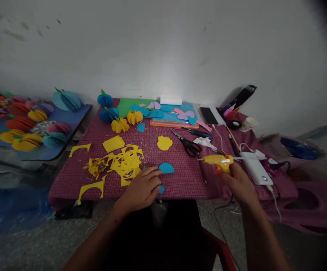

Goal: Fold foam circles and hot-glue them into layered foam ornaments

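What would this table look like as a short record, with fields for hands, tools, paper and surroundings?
left hand: fingertips at the edge of a blue paper half-circle
right hand: holding a yellow glue gun, nozzle pointing left
other tool: scissors, lying on the cloth
loose paper: yellow cut-out scraps, left of centre
finished-looking pieces: pleated paper shapes at the back left; more on a blue surface further left
cover: dark red patterned cloth

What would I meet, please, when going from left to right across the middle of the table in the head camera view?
Yellow paper stack, yellow rounded cut-out, scissors, yellow glue gun, white device with cables.
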`<action>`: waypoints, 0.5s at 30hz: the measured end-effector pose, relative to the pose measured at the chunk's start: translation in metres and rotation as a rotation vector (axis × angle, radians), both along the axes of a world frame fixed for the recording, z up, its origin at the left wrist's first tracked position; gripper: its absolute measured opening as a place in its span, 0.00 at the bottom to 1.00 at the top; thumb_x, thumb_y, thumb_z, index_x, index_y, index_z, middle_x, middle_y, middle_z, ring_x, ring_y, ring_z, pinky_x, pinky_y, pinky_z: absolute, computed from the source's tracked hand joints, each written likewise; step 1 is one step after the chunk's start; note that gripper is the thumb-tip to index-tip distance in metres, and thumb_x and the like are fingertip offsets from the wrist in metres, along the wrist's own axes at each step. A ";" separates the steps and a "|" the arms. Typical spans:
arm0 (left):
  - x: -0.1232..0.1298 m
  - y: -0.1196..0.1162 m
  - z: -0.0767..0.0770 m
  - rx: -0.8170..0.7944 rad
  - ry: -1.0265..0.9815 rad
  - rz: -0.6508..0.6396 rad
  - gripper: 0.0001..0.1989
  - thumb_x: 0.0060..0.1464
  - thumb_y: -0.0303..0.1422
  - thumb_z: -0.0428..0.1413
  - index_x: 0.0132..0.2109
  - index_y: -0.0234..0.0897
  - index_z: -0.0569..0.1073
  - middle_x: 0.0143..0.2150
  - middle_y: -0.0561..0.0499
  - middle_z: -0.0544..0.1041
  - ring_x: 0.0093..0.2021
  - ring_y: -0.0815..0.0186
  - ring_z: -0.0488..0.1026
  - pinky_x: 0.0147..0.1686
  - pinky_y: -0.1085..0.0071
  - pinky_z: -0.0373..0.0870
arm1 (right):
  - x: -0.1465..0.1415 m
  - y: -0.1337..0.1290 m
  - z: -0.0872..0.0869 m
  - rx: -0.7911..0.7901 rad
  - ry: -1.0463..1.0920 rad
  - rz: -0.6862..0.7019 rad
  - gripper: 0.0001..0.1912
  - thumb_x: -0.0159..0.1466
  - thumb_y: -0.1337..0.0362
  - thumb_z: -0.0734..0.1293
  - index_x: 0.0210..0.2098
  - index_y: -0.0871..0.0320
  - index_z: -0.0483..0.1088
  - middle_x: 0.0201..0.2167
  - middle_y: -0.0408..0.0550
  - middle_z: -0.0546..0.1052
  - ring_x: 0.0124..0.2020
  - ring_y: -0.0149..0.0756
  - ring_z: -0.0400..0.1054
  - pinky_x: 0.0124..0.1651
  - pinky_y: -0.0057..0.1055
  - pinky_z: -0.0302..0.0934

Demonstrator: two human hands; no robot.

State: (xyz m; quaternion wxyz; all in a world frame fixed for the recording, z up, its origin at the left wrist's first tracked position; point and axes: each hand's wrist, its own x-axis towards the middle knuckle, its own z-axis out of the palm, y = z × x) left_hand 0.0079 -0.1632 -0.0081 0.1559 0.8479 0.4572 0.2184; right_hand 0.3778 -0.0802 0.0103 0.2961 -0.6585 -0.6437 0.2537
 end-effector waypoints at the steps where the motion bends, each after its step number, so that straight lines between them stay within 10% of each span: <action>1: 0.000 0.000 0.000 0.006 -0.006 0.000 0.08 0.64 0.32 0.51 0.44 0.39 0.74 0.61 0.46 0.73 0.67 0.54 0.60 0.66 0.48 0.58 | -0.009 -0.001 0.005 -0.029 0.057 0.060 0.11 0.56 0.57 0.65 0.36 0.56 0.66 0.28 0.43 0.72 0.26 0.36 0.64 0.27 0.30 0.56; 15: -0.003 -0.006 -0.006 0.046 -0.148 0.071 0.05 0.61 0.30 0.53 0.41 0.39 0.74 0.48 0.46 0.78 0.52 0.57 0.72 0.55 0.54 0.67 | -0.121 0.001 0.011 0.116 -0.555 0.350 0.18 0.63 0.50 0.67 0.43 0.58 0.70 0.35 0.53 0.80 0.34 0.46 0.74 0.32 0.33 0.56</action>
